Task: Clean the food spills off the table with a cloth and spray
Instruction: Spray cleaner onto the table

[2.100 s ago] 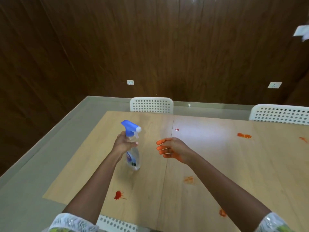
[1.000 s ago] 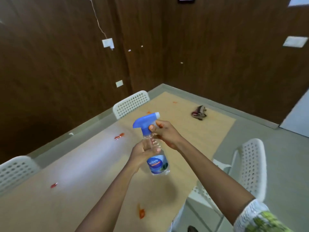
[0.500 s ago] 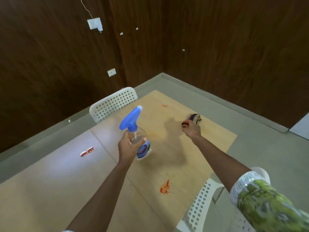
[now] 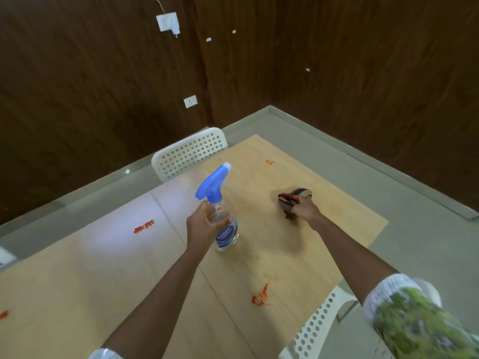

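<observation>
My left hand (image 4: 206,224) is shut around the neck of a clear spray bottle (image 4: 225,229) with a blue trigger head, held above the light wooden table (image 4: 77,268). Farther right, my right hand (image 4: 305,211) grips a dark crumpled cloth (image 4: 295,196) lying on the table near its far right end. Red food spills mark the wood: one spill (image 4: 261,296) near the front edge, one (image 4: 144,226) to the left, a small one (image 4: 269,162) near the far corner, and another spill (image 4: 4,314) at the left border.
A white perforated chair (image 4: 189,152) stands against the table's far side, and another chair (image 4: 316,330) at the near right. Dark wood-panelled walls meet in a corner behind; grey floor surrounds the table.
My right hand left the spray bottle, reached right to the cloth and closed on it. My left hand kept the bottle. The view swung toward the table's right end.
</observation>
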